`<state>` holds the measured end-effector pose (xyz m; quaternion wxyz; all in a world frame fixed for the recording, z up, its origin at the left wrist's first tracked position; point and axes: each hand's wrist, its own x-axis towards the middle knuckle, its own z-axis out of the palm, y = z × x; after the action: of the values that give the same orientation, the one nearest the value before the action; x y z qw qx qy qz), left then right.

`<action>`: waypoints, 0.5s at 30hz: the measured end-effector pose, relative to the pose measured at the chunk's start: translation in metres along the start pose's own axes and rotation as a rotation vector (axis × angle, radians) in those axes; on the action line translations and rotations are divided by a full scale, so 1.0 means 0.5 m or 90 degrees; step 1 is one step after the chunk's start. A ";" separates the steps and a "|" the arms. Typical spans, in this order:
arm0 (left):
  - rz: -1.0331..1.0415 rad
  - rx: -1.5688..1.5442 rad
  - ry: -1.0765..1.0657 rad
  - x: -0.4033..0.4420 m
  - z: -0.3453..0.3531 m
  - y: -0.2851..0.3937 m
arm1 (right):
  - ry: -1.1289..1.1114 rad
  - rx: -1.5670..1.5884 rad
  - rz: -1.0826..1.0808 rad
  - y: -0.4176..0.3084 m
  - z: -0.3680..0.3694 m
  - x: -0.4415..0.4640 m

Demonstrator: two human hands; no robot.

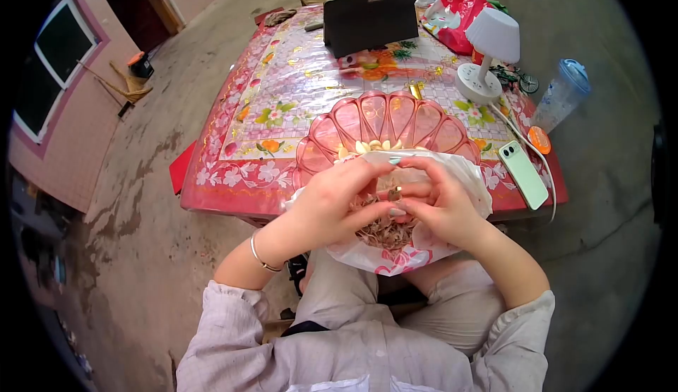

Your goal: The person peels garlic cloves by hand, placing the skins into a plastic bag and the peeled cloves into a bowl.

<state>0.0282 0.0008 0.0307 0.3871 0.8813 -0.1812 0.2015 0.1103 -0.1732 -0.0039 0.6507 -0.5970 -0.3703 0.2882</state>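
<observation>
Both my hands meet above a white plastic bag (466, 180) that holds brown peel scraps (387, 233). My left hand (339, 191) comes in from the left, its thumb and fingers closing toward the other hand. My right hand (441, 201) has its fingers bent around a small brownish piece (394, 193), too small to name. The fingertips of the two hands touch or nearly touch. Just beyond them, pale peeled cloves (371, 145) lie in a pink scalloped plate (417, 116), whose near side is covered by the bag.
On the flowered table (233, 173) stand a black tablet case (371, 21), a white lamp (493, 35), a red plastic bag (462, 10) and a tumbler (561, 95). A light green phone (522, 174) lies at the right, beside a white cable and an orange round item (539, 140).
</observation>
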 end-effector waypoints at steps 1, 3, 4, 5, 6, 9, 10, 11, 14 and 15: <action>0.002 0.008 0.017 -0.004 0.009 -0.006 | 0.000 -0.001 0.000 -0.002 0.002 -0.002; -0.044 -0.035 -0.010 -0.010 0.019 -0.017 | 0.049 0.028 0.004 -0.017 0.006 -0.005; -0.037 -0.033 -0.007 -0.010 0.023 -0.024 | 0.050 0.023 -0.002 -0.016 0.005 -0.007; -0.007 -0.037 -0.021 -0.009 0.028 -0.031 | 0.056 -0.004 0.010 -0.011 0.003 -0.009; 0.025 -0.038 -0.032 -0.006 0.029 -0.035 | 0.061 -0.034 0.019 -0.010 0.002 -0.009; -0.157 -0.344 -0.004 -0.011 0.025 -0.031 | 0.091 -0.158 -0.052 -0.017 0.011 -0.009; -0.232 -0.536 0.044 -0.013 0.032 -0.035 | 0.102 -0.212 -0.049 -0.016 0.010 -0.008; -0.219 -0.529 0.051 -0.017 0.031 -0.040 | 0.097 -0.220 -0.063 -0.014 0.005 -0.005; -0.211 -0.479 0.042 -0.020 0.024 -0.049 | 0.088 -0.345 -0.059 -0.018 -0.002 -0.002; -0.112 -0.318 0.002 -0.018 0.021 -0.048 | 0.076 -0.374 -0.036 -0.028 0.005 -0.005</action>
<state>0.0341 0.0097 0.0053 0.6090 0.7705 -0.1470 0.1177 0.1057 -0.1755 0.0099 0.4787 -0.7649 -0.4154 0.1148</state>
